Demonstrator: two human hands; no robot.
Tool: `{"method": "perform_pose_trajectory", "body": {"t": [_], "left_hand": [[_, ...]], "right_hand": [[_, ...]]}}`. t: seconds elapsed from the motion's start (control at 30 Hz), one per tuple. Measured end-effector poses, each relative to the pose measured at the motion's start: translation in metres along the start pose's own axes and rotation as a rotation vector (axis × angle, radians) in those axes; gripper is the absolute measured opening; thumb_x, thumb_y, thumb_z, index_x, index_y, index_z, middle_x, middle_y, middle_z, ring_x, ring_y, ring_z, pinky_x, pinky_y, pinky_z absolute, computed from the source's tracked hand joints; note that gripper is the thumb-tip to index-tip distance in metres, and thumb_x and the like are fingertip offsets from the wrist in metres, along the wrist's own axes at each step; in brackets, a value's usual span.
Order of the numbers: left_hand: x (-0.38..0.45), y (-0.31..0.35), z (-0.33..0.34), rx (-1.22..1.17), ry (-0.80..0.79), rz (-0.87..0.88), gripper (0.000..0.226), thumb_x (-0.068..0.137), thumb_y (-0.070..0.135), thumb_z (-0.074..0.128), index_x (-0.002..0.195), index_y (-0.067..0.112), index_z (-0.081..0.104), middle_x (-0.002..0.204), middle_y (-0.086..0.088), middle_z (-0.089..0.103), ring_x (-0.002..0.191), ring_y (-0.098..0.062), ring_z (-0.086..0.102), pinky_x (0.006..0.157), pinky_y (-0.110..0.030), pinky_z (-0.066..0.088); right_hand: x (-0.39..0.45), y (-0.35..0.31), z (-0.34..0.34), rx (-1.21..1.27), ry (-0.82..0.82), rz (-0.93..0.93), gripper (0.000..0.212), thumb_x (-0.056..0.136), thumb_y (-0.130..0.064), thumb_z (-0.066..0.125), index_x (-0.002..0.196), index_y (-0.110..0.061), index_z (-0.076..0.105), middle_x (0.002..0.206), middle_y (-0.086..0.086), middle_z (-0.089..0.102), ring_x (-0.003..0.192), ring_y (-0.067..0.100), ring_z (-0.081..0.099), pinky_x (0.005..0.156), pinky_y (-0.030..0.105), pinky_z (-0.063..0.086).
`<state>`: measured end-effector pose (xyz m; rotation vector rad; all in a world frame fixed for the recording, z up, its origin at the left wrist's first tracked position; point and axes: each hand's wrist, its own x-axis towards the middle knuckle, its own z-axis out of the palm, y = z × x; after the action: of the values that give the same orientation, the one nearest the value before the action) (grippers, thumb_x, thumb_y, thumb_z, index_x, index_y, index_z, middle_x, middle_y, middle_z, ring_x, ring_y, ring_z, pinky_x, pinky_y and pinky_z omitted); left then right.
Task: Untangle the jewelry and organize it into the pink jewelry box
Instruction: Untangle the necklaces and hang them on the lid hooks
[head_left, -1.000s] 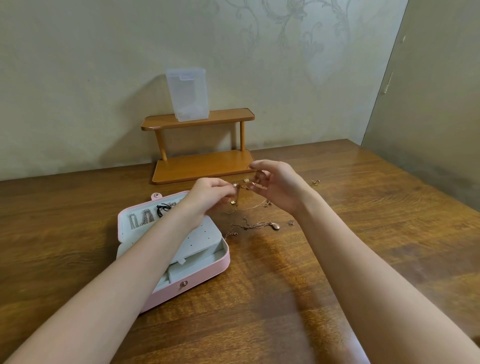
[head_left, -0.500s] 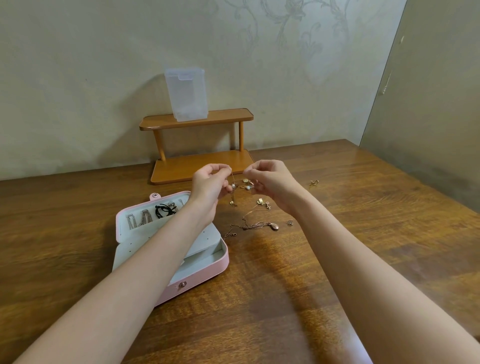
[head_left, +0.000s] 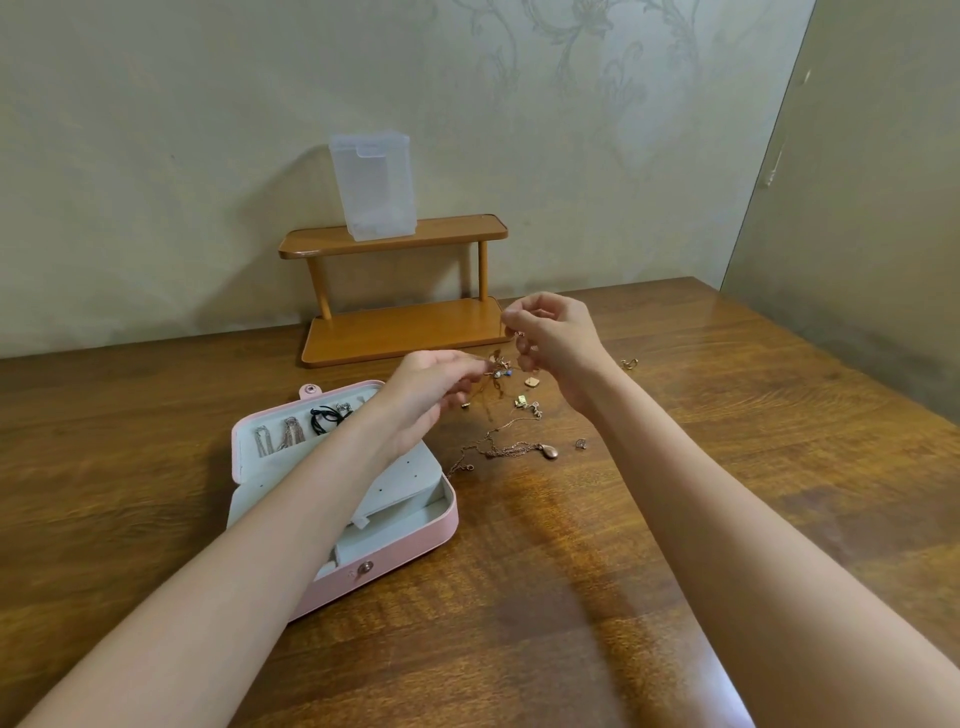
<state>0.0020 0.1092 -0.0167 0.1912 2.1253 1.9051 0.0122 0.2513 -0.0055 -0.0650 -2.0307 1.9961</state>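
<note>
STEP: untangling | your left hand (head_left: 436, 387) and right hand (head_left: 553, 343) both pinch the knotted rose-gold chain cluster (head_left: 506, 395) above the wooden surface (head_left: 571, 571) | NEXT: tease one strand free, then lay it in the open pink jewelry box (head_left: 415, 545)

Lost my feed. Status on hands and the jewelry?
Left hand and right hand pinch the tangled chains, lifted. Pink jewelry box open. Teardrop necklace loose on the table.

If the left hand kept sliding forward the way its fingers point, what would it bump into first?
Probably the right hand. The left hand points up and to the right across the tangled chain both pinch, and little else lies between them. Depth is hard to judge from one view.
</note>
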Motion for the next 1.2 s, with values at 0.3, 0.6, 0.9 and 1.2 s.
{"method": "perform_pose_trajectory", "body": {"t": [0.3,0.6,0.9,1.2], "left_hand": [[0.002,0.0,-0.001,0.202,0.068,0.166,0.011,0.089,0.021,0.062,0.098,0.015,0.065,0.087,-0.001,0.06,0.075,-0.01,0.05,0.048,-0.014,0.039],[0.005,-0.001,0.0,0.417,0.129,0.307,0.004,0.093,0.021,0.056,0.094,0.018,0.059,0.082,-0.005,0.067,0.077,-0.018,0.06,0.049,-0.019,0.041],[0.005,-0.004,-0.003,0.541,0.16,0.448,0.006,0.092,0.022,0.057,0.096,0.018,0.06,0.065,0.006,0.062,0.055,-0.004,0.057,0.048,-0.012,0.039],[0.003,0.004,-0.005,0.619,0.217,0.593,0.003,0.089,0.019,0.063,0.09,0.017,0.065,0.07,0.003,0.061,0.062,-0.007,0.06,0.044,-0.008,0.044]], "right_hand": [[-0.005,-0.004,-0.001,-0.047,-0.117,-0.031,0.011,0.091,-0.003,0.056,0.081,-0.009,0.057,0.073,0.004,0.059,0.051,0.008,0.044,0.042,0.019,0.04],[-0.003,-0.011,-0.006,-0.356,-0.243,-0.005,0.012,0.093,-0.003,0.05,0.083,-0.009,0.053,0.083,0.01,0.065,0.057,0.012,0.052,0.05,0.019,0.044],[-0.007,-0.013,-0.007,-0.522,-0.405,0.061,0.015,0.085,-0.018,0.068,0.087,-0.004,0.071,0.067,0.005,0.061,0.051,0.009,0.04,0.047,0.019,0.031],[-0.006,-0.019,-0.003,-0.622,-0.367,0.145,0.012,0.087,-0.016,0.063,0.076,-0.012,0.061,0.068,0.002,0.054,0.055,0.01,0.04,0.048,0.019,0.034]]}}
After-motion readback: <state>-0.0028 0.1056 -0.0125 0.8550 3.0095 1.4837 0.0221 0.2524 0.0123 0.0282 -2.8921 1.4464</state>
